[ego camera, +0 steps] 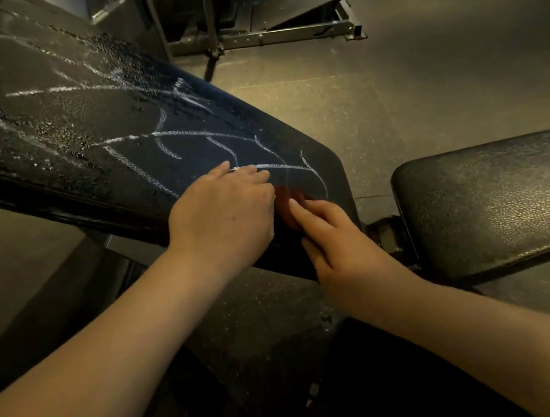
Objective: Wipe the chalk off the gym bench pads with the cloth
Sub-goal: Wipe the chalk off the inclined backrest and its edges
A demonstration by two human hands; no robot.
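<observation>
So the long black textured back pad (57, 128) runs diagonally from the top left, and its narrow rounded end is right by both hands. White chalk lines (126, 138) are scribbled over most of it, right down to that end.

The left hand (224, 216) sits knuckles-up on the pad with its fingers curled. There's a small white bit at the fingertips, but I honestly can't tell if it's pinching anything. The right hand (337, 242) lies with fairly straight fingers on the pad's near corner, holding nothing. Between the hands is a reddish blur (291, 200), no idea what that is.

Just right of the corner there's a narrow gap with a dark metal hinge bracket (385, 231), then the shorter black seat pad (501, 203). Beyond the far edge is open speckled rubber floor (374, 104), with a grey metal machine frame (267, 37) well back.
</observation>
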